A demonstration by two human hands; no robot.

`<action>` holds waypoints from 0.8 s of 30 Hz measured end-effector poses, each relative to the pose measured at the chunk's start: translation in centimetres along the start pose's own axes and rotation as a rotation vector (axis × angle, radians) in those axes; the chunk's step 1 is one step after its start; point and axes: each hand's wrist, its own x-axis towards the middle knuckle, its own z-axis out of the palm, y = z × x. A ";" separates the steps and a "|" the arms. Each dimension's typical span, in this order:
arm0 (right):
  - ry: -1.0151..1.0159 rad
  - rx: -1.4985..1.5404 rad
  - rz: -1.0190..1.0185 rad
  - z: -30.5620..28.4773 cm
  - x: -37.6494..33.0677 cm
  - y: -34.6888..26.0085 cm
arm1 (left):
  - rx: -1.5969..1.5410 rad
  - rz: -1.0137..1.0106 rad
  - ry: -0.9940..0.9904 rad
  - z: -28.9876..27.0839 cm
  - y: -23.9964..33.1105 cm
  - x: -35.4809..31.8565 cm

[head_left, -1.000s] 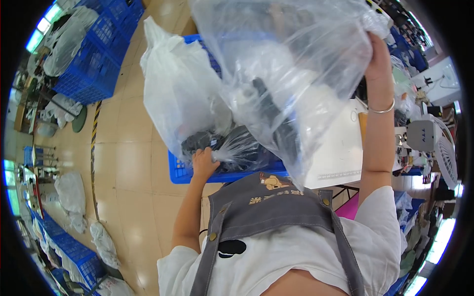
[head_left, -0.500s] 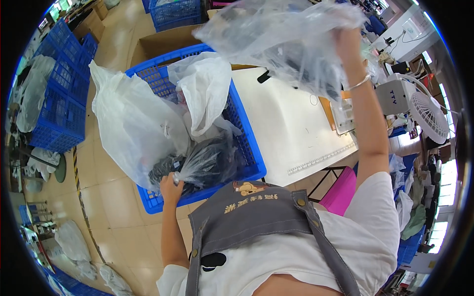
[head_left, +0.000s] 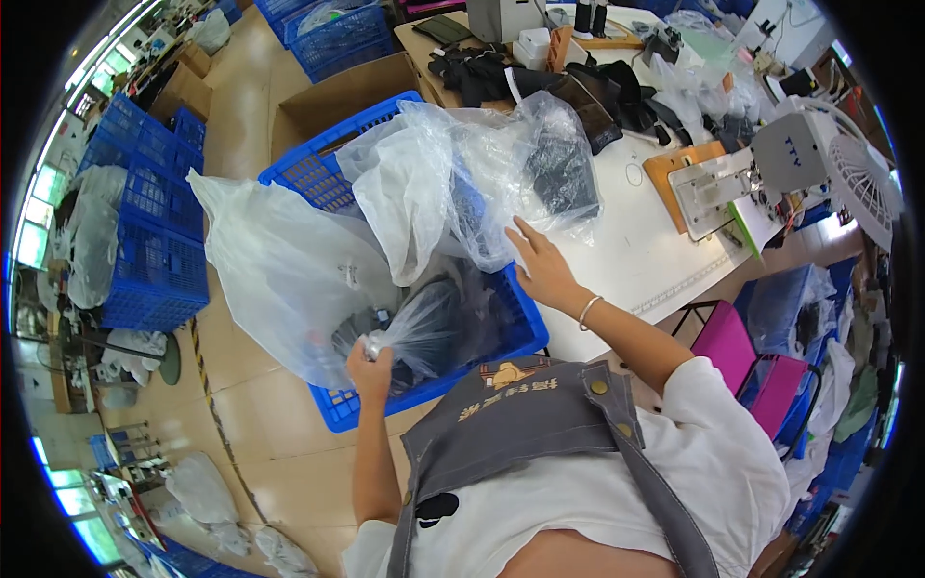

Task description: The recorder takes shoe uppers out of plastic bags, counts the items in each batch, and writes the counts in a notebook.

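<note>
My left hand (head_left: 369, 371) is closed around the gathered neck of a clear plastic bag (head_left: 429, 332) with dark contents, at the near side of a blue crate (head_left: 525, 318). Open and empty, my right hand (head_left: 547, 270) has its fingers spread just right of the crate, over the white table (head_left: 626, 246). Close beyond its fingertips, another clear bag (head_left: 501, 144) drapes from the crate's right rim onto the table, a dark folded item (head_left: 564, 178) inside. Two whitish plastic bags (head_left: 279, 260) fill the crate's left and middle, partly hiding what lies beneath.
Dark fabric pieces (head_left: 482, 77) lie at the table's far side. A white machine plate on a wooden board (head_left: 684, 183) and a fan (head_left: 819, 159) stand to the right. A magenta chair (head_left: 732, 347) is near my right elbow. Blue crates (head_left: 154, 250) are stacked at left.
My right hand has come down from the upper right and let go of the clear bag, which now lies over the crate rim and table. My left hand keeps its grip.
</note>
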 end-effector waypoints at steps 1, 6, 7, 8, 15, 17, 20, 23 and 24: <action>0.060 -0.038 -0.047 -0.3 -0.5 0.2 | 0.015 0.007 -0.012 -0.8 2.5 0.6; 0.101 -0.030 -0.012 -2.3 -2.3 2.4 | -0.257 0.227 0.192 -6.2 14.7 2.3; 0.108 -0.021 -0.011 -2.5 -2.2 2.2 | -0.467 0.274 0.171 -7.8 17.1 2.8; 0.024 0.067 -0.065 -2.9 -2.2 1.4 | -0.413 0.315 0.239 -9.4 18.1 3.6; -0.360 1.504 0.009 -7.5 -1.0 -8.9 | -0.291 0.762 -0.060 -2.4 32.2 6.3; -0.066 1.349 0.037 -7.1 -0.4 -5.6 | -0.510 0.678 -0.255 0.6 36.4 6.2; 0.327 1.094 -0.005 -13.4 1.2 -1.5 | -0.463 0.820 -0.181 4.3 40.7 8.8; 0.549 0.969 -0.087 -19.9 3.4 5.4 | -0.174 0.918 -0.118 7.0 45.6 12.5; 0.516 1.006 -0.072 -22.8 3.9 5.7 | -0.211 0.972 -0.202 7.8 46.1 13.6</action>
